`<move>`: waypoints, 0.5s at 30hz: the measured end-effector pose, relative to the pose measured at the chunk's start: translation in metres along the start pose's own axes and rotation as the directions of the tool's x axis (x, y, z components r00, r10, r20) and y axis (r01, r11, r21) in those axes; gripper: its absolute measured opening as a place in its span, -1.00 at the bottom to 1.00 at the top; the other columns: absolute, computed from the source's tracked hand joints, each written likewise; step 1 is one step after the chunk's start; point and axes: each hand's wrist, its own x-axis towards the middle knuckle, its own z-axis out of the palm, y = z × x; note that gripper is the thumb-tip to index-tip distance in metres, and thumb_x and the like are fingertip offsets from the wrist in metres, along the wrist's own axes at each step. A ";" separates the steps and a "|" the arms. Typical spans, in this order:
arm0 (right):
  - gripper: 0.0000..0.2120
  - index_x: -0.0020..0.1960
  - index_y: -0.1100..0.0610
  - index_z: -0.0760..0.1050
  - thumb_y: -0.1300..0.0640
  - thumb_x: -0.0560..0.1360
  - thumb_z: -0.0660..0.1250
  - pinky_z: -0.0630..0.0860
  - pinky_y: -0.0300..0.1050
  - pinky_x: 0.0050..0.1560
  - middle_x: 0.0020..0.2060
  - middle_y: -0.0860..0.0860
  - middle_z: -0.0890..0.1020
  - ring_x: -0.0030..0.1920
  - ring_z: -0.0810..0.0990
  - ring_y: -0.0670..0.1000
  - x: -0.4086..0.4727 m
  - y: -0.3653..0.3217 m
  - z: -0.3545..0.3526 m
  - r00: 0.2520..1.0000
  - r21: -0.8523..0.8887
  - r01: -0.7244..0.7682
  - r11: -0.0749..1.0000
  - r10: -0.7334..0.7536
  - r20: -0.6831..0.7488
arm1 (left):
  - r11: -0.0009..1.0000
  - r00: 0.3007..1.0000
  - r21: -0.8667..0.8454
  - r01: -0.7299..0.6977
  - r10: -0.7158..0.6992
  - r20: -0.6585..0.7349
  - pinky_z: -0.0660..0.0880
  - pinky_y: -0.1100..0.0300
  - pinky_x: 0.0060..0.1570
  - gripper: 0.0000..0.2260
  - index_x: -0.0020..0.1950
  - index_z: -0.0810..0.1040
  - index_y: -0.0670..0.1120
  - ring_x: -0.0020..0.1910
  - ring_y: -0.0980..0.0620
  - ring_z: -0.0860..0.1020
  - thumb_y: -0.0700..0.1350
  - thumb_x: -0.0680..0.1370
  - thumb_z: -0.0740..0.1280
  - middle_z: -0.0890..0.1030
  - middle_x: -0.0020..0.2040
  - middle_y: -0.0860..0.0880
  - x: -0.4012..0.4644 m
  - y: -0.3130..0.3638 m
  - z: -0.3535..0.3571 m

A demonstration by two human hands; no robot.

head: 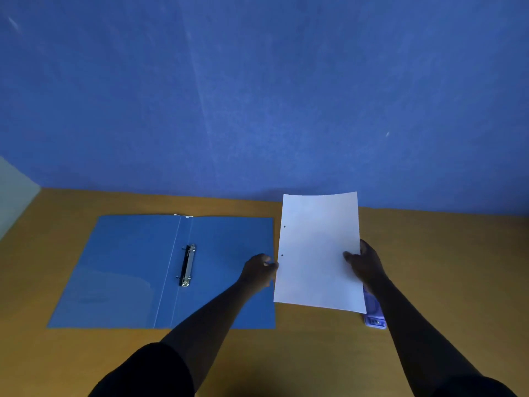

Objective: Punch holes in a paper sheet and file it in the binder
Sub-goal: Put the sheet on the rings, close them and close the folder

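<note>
A white paper sheet (317,250) is held up above the table, with two small punched holes near its left edge. My left hand (257,269) pinches the sheet's left edge just below the lower hole. My right hand (365,262) grips the right edge, thumb on the front. A blue binder (128,270) lies open flat to the left, its metal two-ring mechanism (187,265) at the spine. A purple hole punch (373,315) sits on the table, mostly hidden behind the sheet and my right forearm.
The wooden table (443,267) ends at a blue wall (257,96) close behind. A pale object (14,193) stands at the far left edge. Bare tabletop lies to the right of the sheet and in front of the binder.
</note>
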 end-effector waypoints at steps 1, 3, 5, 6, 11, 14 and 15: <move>-0.70 0.20 0.16 0.52 0.29 0.47 0.31 0.54 -0.08 -0.08 0.04 0.11 0.66 -0.04 0.63 0.13 -0.005 -0.004 0.005 1.000 0.005 0.013 1.000 -0.013 0.005 | 0.997 1.000 -0.077 0.021 -0.020 0.015 0.62 0.12 -0.14 -0.66 0.28 0.50 -0.17 -0.07 -0.04 0.65 -0.05 0.55 0.32 0.65 0.03 -0.14 -0.004 -0.003 -0.006; -0.69 0.22 0.16 0.51 0.28 0.48 0.31 0.55 -0.06 -0.04 0.06 0.10 0.65 -0.01 0.63 0.14 -0.016 -0.012 0.018 0.999 0.001 0.038 0.999 -0.038 0.023 | 0.985 0.999 -0.171 0.032 -0.032 0.003 0.61 0.16 -0.21 -0.76 0.16 0.57 -0.17 -0.14 -0.03 0.66 -0.08 0.54 0.34 0.66 -0.05 -0.16 -0.013 -0.006 -0.020; -0.68 0.25 0.18 0.50 0.29 0.49 0.31 0.54 -0.05 0.00 0.07 0.09 0.64 0.03 0.62 0.14 -0.027 -0.020 0.034 0.997 -0.008 0.061 0.998 -0.061 0.052 | 0.977 0.999 -0.212 0.018 -0.028 -0.044 0.59 0.17 -0.27 -0.89 -0.10 0.59 -0.16 -0.24 -0.02 0.63 -0.13 0.52 0.35 0.64 -0.19 -0.15 -0.021 -0.014 -0.037; -0.67 0.25 0.19 0.50 0.29 0.49 0.31 0.54 -0.05 0.01 0.07 0.09 0.64 0.04 0.62 0.14 -0.031 -0.022 0.039 0.996 -0.015 0.071 0.997 -0.070 0.061 | 0.976 0.998 -0.217 0.012 -0.026 -0.063 0.58 0.17 -0.29 -0.88 -0.21 0.56 -0.15 -0.29 -0.02 0.60 -0.15 0.51 0.35 0.60 -0.27 -0.13 -0.023 -0.016 -0.041; -0.68 0.23 0.20 0.50 0.31 0.48 0.32 0.56 0.06 0.06 0.08 0.14 0.64 0.03 0.62 0.17 -0.054 -0.035 0.093 0.991 -0.053 0.084 0.995 -0.078 0.105 | 0.982 0.986 -0.182 0.055 -0.082 -0.142 0.65 0.03 -0.23 -0.82 -0.36 0.53 -0.17 -0.34 -0.06 0.57 -0.21 0.45 0.39 0.54 -0.41 -0.11 -0.034 -0.058 -0.080; -0.66 0.24 0.19 0.49 0.29 0.47 0.32 0.57 0.11 0.11 0.07 0.10 0.63 0.05 0.61 0.16 -0.070 -0.043 0.127 0.989 -0.086 0.086 0.993 -0.075 0.130 | 0.990 0.975 -0.113 0.085 -0.106 -0.196 0.66 -0.04 -0.20 -0.83 -0.35 0.58 -0.25 -0.38 -0.09 0.58 -0.20 0.42 0.38 0.57 -0.41 -0.21 -0.036 -0.085 -0.103; -0.65 0.25 0.18 0.49 0.27 0.46 0.33 0.57 0.13 0.12 0.08 0.09 0.64 0.05 0.61 0.16 -0.074 -0.046 0.137 0.988 -0.096 0.093 0.991 -0.080 0.133 | 0.991 0.970 -0.086 0.100 -0.116 -0.213 0.65 -0.04 -0.20 -0.82 -0.33 0.60 -0.27 -0.37 -0.11 0.60 -0.17 0.41 0.39 0.59 -0.39 -0.25 -0.035 -0.094 -0.110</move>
